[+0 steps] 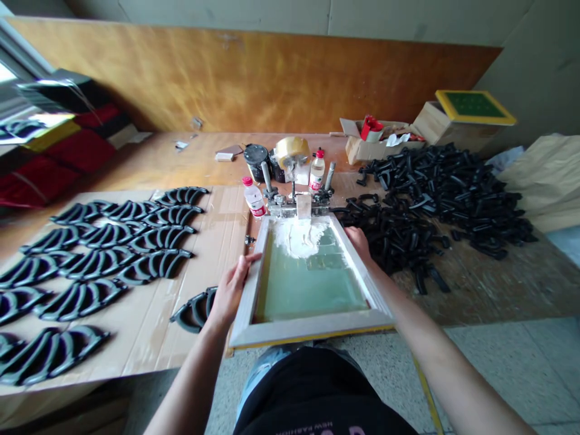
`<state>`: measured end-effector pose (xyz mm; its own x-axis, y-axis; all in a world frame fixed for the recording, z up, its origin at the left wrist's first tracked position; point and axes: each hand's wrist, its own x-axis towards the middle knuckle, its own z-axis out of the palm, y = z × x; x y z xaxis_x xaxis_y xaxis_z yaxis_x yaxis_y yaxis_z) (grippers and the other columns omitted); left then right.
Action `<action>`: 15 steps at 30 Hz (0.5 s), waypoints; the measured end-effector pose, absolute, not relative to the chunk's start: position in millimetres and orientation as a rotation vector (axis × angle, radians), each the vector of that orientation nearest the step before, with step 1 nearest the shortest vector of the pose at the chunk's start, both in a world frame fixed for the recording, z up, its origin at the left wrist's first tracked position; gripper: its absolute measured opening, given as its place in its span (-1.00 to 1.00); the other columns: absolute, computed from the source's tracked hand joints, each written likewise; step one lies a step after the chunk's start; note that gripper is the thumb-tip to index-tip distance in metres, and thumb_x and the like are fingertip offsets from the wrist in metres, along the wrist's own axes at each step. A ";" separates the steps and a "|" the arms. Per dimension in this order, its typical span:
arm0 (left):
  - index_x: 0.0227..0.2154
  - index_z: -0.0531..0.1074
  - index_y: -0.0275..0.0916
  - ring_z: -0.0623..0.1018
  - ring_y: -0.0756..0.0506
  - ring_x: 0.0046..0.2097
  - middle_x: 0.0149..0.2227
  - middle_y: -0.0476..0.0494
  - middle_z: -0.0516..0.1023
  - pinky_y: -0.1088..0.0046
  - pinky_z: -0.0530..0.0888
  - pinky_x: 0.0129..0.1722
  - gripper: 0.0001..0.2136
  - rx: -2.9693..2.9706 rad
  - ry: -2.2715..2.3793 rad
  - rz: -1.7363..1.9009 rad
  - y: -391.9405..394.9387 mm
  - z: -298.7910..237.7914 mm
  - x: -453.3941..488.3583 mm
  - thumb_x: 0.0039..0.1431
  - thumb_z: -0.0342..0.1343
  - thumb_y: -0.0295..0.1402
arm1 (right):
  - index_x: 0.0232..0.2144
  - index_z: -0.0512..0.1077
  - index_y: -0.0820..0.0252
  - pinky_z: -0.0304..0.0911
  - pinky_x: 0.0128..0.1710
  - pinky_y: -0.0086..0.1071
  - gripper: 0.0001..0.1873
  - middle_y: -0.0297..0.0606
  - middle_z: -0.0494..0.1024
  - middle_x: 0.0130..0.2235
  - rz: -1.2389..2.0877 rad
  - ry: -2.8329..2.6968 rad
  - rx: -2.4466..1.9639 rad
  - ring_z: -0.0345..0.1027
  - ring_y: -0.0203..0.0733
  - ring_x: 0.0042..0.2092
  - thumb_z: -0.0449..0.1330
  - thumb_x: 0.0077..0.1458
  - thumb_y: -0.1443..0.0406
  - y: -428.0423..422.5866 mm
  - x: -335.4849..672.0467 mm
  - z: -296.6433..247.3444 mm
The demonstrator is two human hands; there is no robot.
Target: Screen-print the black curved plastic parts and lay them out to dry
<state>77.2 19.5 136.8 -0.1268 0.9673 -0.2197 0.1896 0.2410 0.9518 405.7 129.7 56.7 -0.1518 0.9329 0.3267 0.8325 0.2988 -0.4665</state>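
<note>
A wooden-framed printing screen (312,329) with green mesh and a smear of white ink (301,237) at its far end is hinged to a metal clamp (296,204). My left hand (231,289) grips the frame's left rail, thumb on top. My right hand (357,241) rests on the right rail, fingers curled over its outer edge. A black curved plastic part (196,309) lies just left of my left hand.
Rows of black curved parts (104,260) lie on cardboard at left. A large heap of the same parts (435,193) covers the table at right. Bottles (254,198), a tape roll (292,151), a black tin (256,158) and boxes (385,142) stand behind the clamp.
</note>
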 end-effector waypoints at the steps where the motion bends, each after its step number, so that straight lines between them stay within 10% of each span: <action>1: 0.10 0.44 -0.23 0.52 -0.09 -0.34 -0.29 -0.13 0.59 0.44 0.42 -0.36 -0.36 1.113 1.553 0.943 12.7 122.2 75.6 0.14 -0.01 0.15 | 0.00 0.48 0.12 0.29 0.01 -0.14 -0.65 -0.13 0.51 -0.08 0.197 -1.955 -1.570 0.36 -0.03 -0.04 0.02 0.24 0.32 139.4 406.4 63.6; 5: 0.29 0.21 -0.15 0.54 -0.09 -0.34 -0.32 -0.08 0.59 0.44 0.43 -0.35 -0.26 1.082 1.635 0.871 4.3 72.7 77.2 0.09 0.10 0.08 | 0.16 0.31 0.19 0.16 0.18 -0.14 -0.45 -0.06 0.33 0.18 0.080 -2.042 -1.340 0.20 0.00 0.17 0.25 0.12 0.31 178.3 369.1 91.5; 15: 0.19 0.34 -0.13 0.55 -0.23 0.03 0.02 -0.18 0.58 0.30 0.44 0.00 -0.40 1.074 1.684 0.870 9.3 41.6 76.2 0.12 0.10 0.02 | -0.29 0.43 0.23 0.22 -0.19 -0.35 -0.88 -0.16 0.54 -0.23 0.149 -2.668 -1.148 0.37 -0.13 -0.18 0.13 0.13 0.46 135.6 333.5 87.3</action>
